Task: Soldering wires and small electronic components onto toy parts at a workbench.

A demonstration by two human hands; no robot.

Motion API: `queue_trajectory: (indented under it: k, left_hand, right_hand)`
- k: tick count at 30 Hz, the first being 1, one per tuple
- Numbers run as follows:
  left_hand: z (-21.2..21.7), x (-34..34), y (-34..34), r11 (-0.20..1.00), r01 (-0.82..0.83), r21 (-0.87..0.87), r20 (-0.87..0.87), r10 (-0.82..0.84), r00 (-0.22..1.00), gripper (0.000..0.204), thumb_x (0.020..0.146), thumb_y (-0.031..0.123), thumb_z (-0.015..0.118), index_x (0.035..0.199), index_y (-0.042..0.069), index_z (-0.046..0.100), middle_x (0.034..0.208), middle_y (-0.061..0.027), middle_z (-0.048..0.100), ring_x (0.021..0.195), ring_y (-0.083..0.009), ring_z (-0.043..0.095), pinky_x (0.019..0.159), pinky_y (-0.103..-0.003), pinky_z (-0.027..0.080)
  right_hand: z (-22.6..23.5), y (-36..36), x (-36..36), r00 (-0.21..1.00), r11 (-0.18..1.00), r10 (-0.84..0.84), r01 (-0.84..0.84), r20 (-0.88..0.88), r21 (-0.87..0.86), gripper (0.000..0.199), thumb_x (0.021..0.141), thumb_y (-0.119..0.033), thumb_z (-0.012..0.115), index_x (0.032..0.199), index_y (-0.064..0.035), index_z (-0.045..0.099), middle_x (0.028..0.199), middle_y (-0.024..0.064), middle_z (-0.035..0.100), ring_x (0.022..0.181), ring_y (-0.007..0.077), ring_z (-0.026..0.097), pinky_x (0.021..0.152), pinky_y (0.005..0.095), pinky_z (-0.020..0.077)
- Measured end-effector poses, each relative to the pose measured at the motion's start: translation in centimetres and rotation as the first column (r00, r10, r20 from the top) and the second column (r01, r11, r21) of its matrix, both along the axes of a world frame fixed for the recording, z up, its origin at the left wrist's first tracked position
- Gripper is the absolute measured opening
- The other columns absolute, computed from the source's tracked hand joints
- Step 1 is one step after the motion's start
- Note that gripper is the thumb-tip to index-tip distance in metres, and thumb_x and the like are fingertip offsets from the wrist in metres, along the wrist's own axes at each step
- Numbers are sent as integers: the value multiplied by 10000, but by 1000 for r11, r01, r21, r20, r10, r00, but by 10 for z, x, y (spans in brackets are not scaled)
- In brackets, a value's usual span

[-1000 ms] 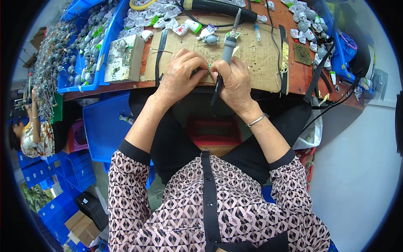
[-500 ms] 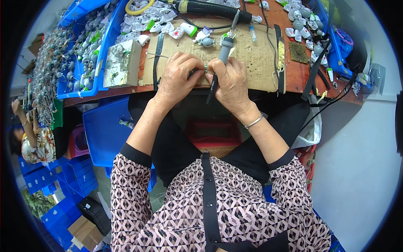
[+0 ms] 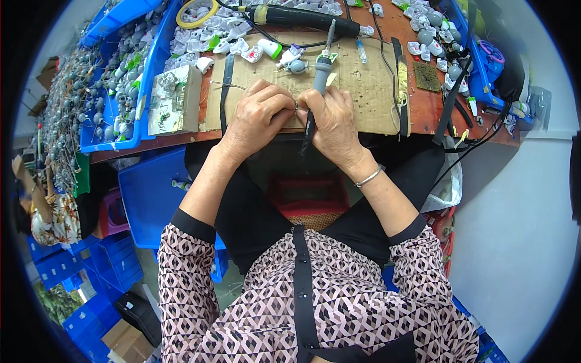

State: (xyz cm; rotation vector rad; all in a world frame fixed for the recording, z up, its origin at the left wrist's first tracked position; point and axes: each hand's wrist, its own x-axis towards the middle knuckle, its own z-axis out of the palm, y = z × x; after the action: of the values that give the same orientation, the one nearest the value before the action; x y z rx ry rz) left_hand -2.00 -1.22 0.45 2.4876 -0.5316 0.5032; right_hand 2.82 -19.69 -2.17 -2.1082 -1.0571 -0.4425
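Meanwhile both hands [image 3: 296, 118] stay pressed together over the cardboard mat [image 3: 363, 91].

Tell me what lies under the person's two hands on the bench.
A brown cardboard sheet covers the bench beneath the left hand and right hand. The right hand grips a grey-handled soldering iron. Whatever small part the fingers pinch between the hands is covered.

A grey-handled soldering iron with a dark lower grip [image 3: 317, 81] stands tilted at upper centre of the frame, cord running upward, beside a small, mostly hidden workpiece with a green tag [image 3: 330, 58] on brown cardboard.
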Motion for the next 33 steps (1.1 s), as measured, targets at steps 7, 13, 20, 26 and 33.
queue_trajectory:
  k: [7, 13, 20, 26, 33]
  left_hand:
    - [2, 2, 0, 999, 2, -38, -13, -3, 1000, 105, 753, 11, 718, 828, 54, 658, 912, -40, 670, 885, -262, 589, 813, -363, 485]
    - [1, 3, 0, 999, 16, -28, -30, -17, 999, 109, 753, 5, 719, 826, 57, 657, 916, -35, 675, 892, -257, 585, 818, -358, 488]
    - [6, 4, 1, 1000, 24, -12, -74, -24, 997, 98, 763, 12, 716, 826, 57, 656, 917, -34, 678, 889, -258, 579, 823, -358, 489]
    - [5, 4, 1, 999, 31, -6, -84, -31, 996, 90, 776, 20, 706, 834, 58, 649, 928, -40, 672, 892, -264, 577, 825, -362, 487]
    - [5, 4, 0, 1000, 13, 8, -88, -12, 996, 96, 777, 16, 711, 821, 55, 636, 941, -47, 678, 903, -265, 592, 816, -359, 489]
  right_hand:
    - [0, -1, 0, 1000, 1000, 9, -9, 8, 7, 289, 802, -52, 722, 1000, -114, 522, 819, 51, 588, 840, 273, 584, 755, 400, 388]
    - [-3, -3, 1, 999, 1000, 26, -26, 22, 15, 265, 817, -40, 690, 1005, -113, 518, 794, 61, 581, 827, 286, 588, 761, 413, 406]
    - [-1, -8, 1, 998, 996, 66, -67, 17, 53, 284, 815, -99, 732, 1022, -119, 538, 824, 70, 605, 865, 294, 599, 808, 418, 422]
    - [6, -50, -14, 973, 962, 221, -230, 73, 146, 308, 863, -276, 747, 1045, -114, 559, 838, 85, 613, 744, 317, 574, 661, 410, 439]
    - [2, -97, -44, 972, 974, 217, -222, 85, 52, 408, 898, -338, 705, 1248, -138, 645, 839, 46, 542, 708, 245, 546, 607, 359, 457]
